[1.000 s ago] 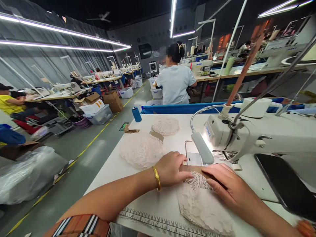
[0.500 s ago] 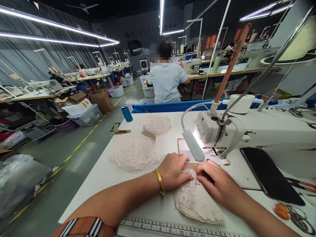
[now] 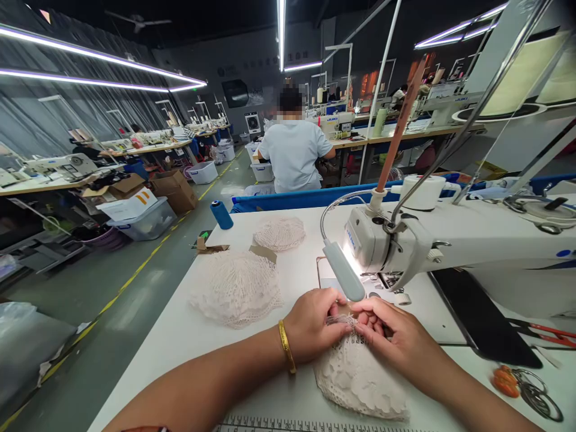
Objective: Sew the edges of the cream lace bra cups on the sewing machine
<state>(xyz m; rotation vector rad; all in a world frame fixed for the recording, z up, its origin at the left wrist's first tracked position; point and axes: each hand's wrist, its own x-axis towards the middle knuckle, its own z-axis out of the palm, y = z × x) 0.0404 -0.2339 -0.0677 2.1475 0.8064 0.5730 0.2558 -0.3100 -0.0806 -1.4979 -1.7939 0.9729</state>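
A cream lace piece (image 3: pixel 362 378) lies on the white table in front of the sewing machine (image 3: pixel 375 240), its gathered narrow end pointing toward the machine. My left hand (image 3: pixel 317 321) pinches that end from the left, thumb on top of the lace. From the right, my right hand (image 3: pixel 391 330) closes thumb and fingers on the same edge, almost touching the left. A small strip of brown card or tape shows between the fingertips. The machine's grey lamp (image 3: pixel 344 270) hangs just beyond both hands. The needle area is partly hidden behind the lamp.
Two more lace piles (image 3: pixel 236 288) lie to the left, with a blue thread spool (image 3: pixel 222 215) behind. On the right are a black phone (image 3: pixel 486 318), red-handled scissors (image 3: pixel 540 331) and a key ring (image 3: pixel 537 393). A ruler (image 3: pixel 315 424) runs along the front. A co-worker (image 3: pixel 293 153) sits ahead.
The view has shifted slightly, moving the scene a little to the left. My fingers have drawn closer together at the lace's narrow end, with the right fingers curled more.
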